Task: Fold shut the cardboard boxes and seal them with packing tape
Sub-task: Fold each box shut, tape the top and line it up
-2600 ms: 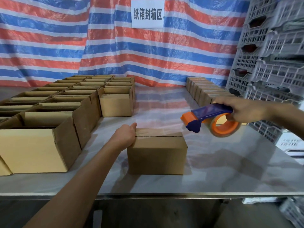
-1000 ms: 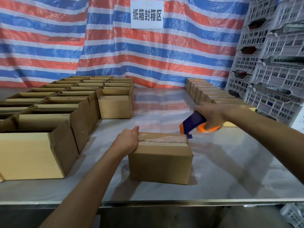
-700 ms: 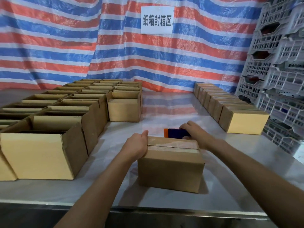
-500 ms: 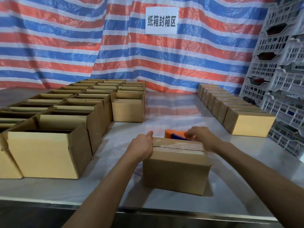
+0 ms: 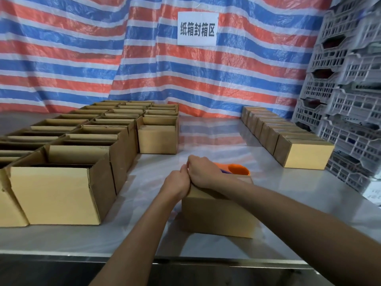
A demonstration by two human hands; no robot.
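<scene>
A closed cardboard box with tape along its top stands near the front of the steel table. My left hand grips the box's left end, thumb up at the top edge. My right hand lies on the top left corner right beside it, knuckles up, its fingers bent down over the far edge and hidden. The orange and blue tape dispenser sits just behind the box, to the right of my right hand; whether the hand touches it I cannot tell.
Several open boxes fill the left of the table in rows. A row of sealed boxes runs along the right. Grey plastic crates are stacked at the far right. The table's front edge is close to me.
My right hand brought the tape dispenser down behind the box, then slid left across the box top until it met my left hand. The left hand stayed on the box's left end.
</scene>
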